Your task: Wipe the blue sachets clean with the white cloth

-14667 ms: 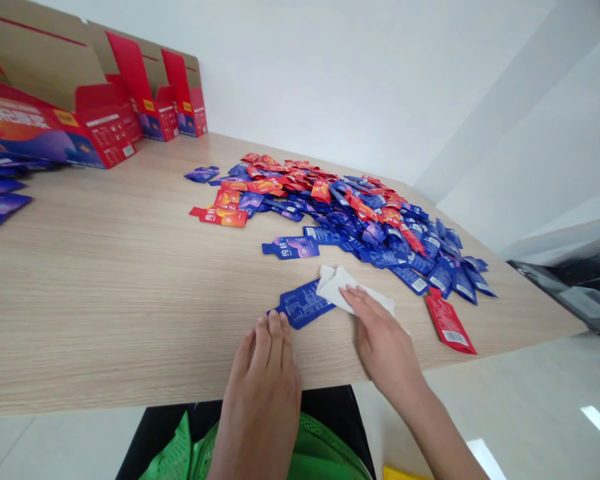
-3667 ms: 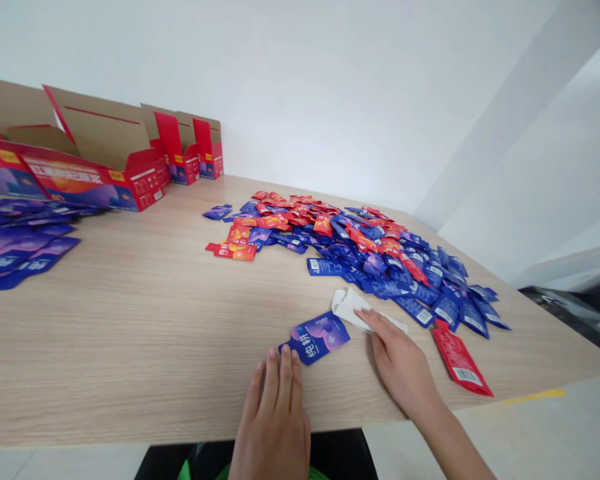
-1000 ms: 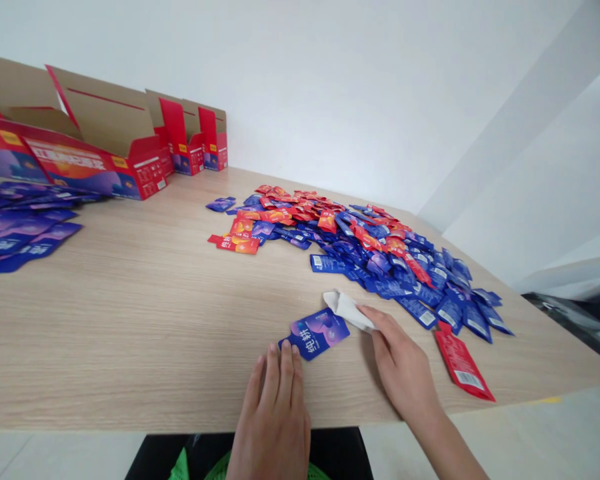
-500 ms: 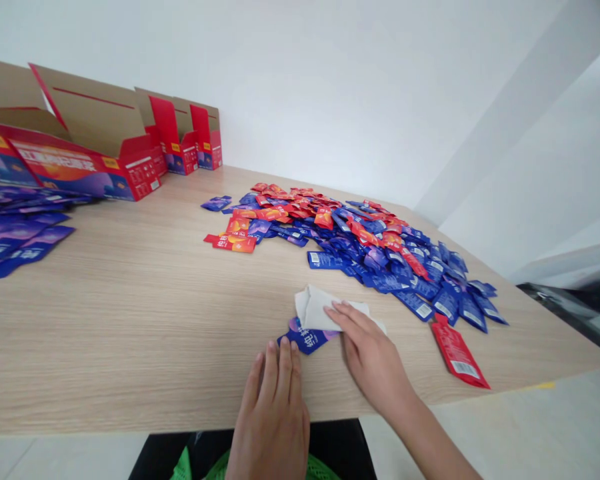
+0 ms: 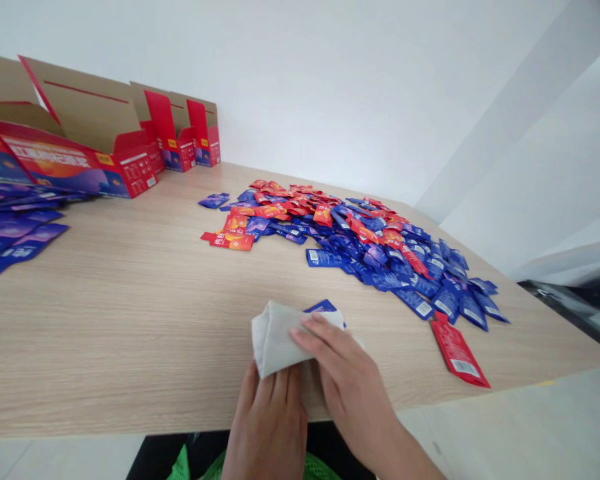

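A folded white cloth (image 5: 274, 335) lies over a blue sachet (image 5: 323, 307) near the table's front edge; only the sachet's far corner shows. My right hand (image 5: 341, 381) presses flat on the cloth, fingers stretched out over it. Just left of it my left hand (image 5: 270, 417) rests flat on the table with its fingertips tucked under the cloth's near edge. Beyond them, a big heap of blue and red sachets (image 5: 370, 240) spreads across the right half of the wooden table (image 5: 130, 313).
Open red cardboard boxes (image 5: 80, 153) stand along the back left. A spread of blue sachets (image 5: 15, 227) lies at the far left edge. One red sachet (image 5: 460, 353) lies apart near the right front corner. A white wall runs behind.
My right hand has slid the white cloth leftward and toward me across the blue sachet, now covering most of it and my left fingertips. My left hand has stayed put.
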The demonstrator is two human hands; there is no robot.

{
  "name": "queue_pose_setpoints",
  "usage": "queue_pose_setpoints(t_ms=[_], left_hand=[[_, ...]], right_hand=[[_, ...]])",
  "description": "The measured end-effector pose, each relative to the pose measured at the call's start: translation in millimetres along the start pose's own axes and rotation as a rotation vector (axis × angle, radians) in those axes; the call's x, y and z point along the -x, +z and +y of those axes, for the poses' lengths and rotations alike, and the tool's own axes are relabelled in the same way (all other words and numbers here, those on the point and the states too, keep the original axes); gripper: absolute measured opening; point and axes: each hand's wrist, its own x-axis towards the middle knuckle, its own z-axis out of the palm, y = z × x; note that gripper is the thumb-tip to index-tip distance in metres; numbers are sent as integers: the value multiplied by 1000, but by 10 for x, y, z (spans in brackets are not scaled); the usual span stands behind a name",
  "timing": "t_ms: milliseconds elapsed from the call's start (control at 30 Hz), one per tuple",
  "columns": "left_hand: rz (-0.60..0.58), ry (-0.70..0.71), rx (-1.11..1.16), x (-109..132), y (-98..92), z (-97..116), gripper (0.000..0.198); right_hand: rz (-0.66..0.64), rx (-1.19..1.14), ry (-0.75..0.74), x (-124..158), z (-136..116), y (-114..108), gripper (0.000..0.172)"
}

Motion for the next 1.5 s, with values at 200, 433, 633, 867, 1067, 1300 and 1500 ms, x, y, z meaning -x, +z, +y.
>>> queue_pose_setpoints(t_ms=[200,433,633,867,1067,1300,1500], left_hand=[[18,-7,16,-11,-21,-6,44],[38,-20,10,12,65,11,58],[36,2,-11,44,108,-6,60],[-6,-7,22,-14,-13,-6,44],[1,51,-46,-4,-1,-37,51],[45,2,-13,38,120,-6,59],[70,6,-33,32,119,0,59]], right_hand=[[-65,50,-5,-22,156,83,68],[68,218,289,165,821,-169,53],[122,150,354,151,697,-267,49],[-35,-2,-45,-44,49,15,58],[-76,79,45,-101,411,42,59],[22,271,375,55,1016,-237,54],[123,97,295,59,588,-216,49]])
